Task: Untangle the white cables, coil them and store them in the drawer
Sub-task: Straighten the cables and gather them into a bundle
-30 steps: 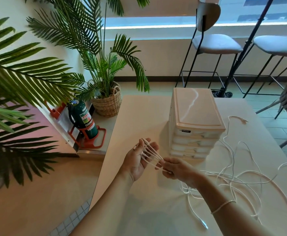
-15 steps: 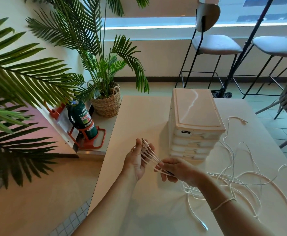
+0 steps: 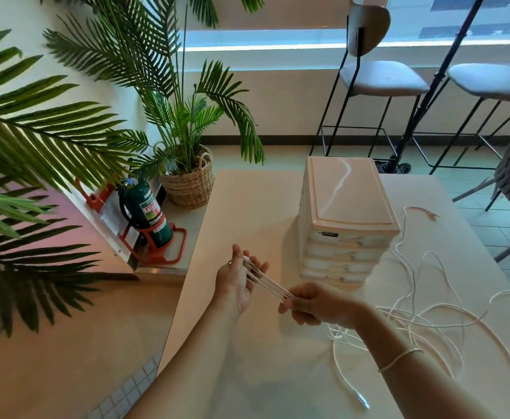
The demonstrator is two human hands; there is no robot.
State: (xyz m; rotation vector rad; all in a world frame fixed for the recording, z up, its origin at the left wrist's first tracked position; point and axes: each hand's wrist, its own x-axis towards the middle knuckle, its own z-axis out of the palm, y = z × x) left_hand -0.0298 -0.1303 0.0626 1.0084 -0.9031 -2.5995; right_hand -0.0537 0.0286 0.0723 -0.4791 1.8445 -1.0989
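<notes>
The fingers (image 3: 249,267) of the left hand (image 3: 238,282) stand up nearly straight, close together, palm turned to the right, with several turns of white cable (image 3: 267,284) looped round them. Those strands run taut down and to the right into the right hand (image 3: 317,303), whose fingers (image 3: 290,306) are curled and pinch the strands where they come together. Both hands hover above the near part of the pale table (image 3: 247,207) — neither rests on it.

From under the right hand the rest of the white cables (image 3: 429,316) spills rightward across the table in a loose tangle of loops; one strand ends in a plug (image 3: 364,399) near the front edge, another end (image 3: 426,210) lies beside the drawer unit. That drawer unit (image 3: 346,225), a cream stack of several shallow drawers, stands upright on the table just beyond the hands, all drawers pushed in. A thin bracelet (image 3: 398,359) circles the right forearm.

Off the table to the left stand a green fire extinguisher (image 3: 146,213) in an orange stand, a palm in a wicker basket (image 3: 192,186), and — further back — tall stools (image 3: 380,77).
</notes>
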